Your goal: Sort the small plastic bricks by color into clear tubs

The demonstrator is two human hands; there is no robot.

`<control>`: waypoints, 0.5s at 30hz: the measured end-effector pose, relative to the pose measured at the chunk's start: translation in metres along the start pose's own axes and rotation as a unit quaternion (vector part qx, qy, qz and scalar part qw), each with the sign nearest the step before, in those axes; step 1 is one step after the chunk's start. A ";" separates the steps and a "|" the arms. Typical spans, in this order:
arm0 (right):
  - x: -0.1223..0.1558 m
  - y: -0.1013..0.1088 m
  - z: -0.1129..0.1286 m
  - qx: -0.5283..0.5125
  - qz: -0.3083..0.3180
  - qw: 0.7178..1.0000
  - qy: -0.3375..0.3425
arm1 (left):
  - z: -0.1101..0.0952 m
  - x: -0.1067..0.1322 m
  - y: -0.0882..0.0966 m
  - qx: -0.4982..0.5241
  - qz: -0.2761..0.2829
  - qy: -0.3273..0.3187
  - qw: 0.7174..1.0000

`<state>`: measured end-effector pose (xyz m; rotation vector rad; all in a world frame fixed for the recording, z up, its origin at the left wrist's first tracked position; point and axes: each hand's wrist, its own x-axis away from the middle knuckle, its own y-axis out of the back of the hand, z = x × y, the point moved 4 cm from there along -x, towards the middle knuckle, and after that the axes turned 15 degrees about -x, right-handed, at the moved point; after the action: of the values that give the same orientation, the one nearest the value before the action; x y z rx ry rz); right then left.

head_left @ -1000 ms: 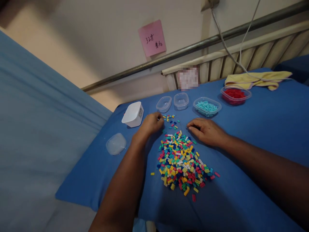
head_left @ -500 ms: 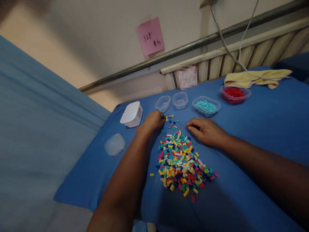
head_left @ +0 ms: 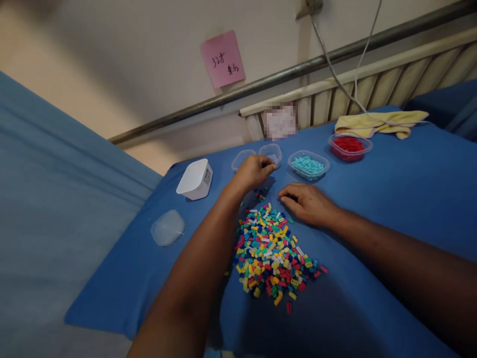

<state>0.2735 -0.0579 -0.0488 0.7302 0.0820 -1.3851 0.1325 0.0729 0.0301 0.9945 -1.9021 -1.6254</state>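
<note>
Left hand [head_left: 253,171] pinched (contents hidden) over 2 clear tubs [head_left: 275,149]; right hand [head_left: 303,204] loosely open.

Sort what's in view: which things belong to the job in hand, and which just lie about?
In use: left hand, right hand, brick pile, small clear tubs, turquoise tub, red tub.
Lying about: white box, clear lid, yellow cloth, pink note.

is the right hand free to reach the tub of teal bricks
Probably yes: the right hand rests just before the open tub of teal bricks, bare blue cloth between them.
</note>
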 end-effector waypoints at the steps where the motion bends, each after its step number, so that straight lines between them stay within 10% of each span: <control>1: 0.000 0.000 0.000 -0.001 -0.002 1.000 0.001 | -0.009 -0.010 -0.002 0.009 -0.009 -0.011 1.000; 8: -0.001 0.001 0.000 -0.023 -0.002 1.000 -0.004 | -0.045 -0.056 -0.016 0.046 -0.046 -0.032 0.997; 15: 0.000 0.000 0.001 -0.014 0.005 1.000 -0.008 | 0.010 -0.013 0.005 -0.115 0.050 -0.002 0.992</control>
<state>0.2734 -0.0584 -0.0484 0.6958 0.0844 -1.3773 0.1328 0.0894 0.0345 0.7913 -1.6909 -1.7405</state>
